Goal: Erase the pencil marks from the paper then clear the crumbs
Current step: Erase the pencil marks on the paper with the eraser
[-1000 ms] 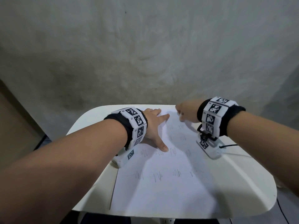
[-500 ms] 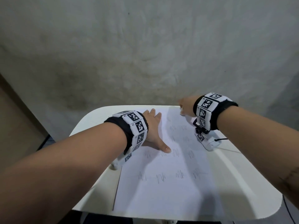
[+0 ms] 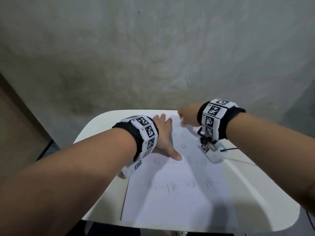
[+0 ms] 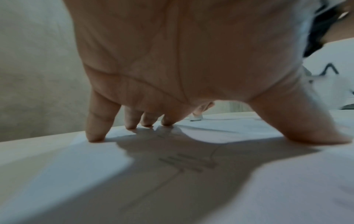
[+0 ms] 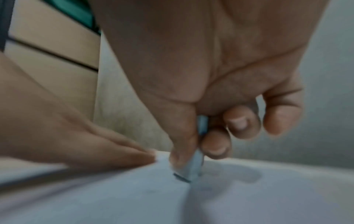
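My left hand [image 3: 162,135] lies spread, fingertips [image 4: 95,136] pressing the paper [image 3: 170,198] flat on the white table [image 3: 255,193]. Just beyond it, my right hand [image 3: 187,116] pinches a pale eraser [image 5: 191,168], its tip touching the sheet's far end. Pencil marks [image 3: 162,185] run in rows between my wrists.

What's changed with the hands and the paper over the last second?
The right hand, pinching the eraser, has slid along the far end of the paper, first away from the left hand and now back towards it. The left hand has stayed spread flat, pressing the sheet down. The nearer pencil marks are unchanged.
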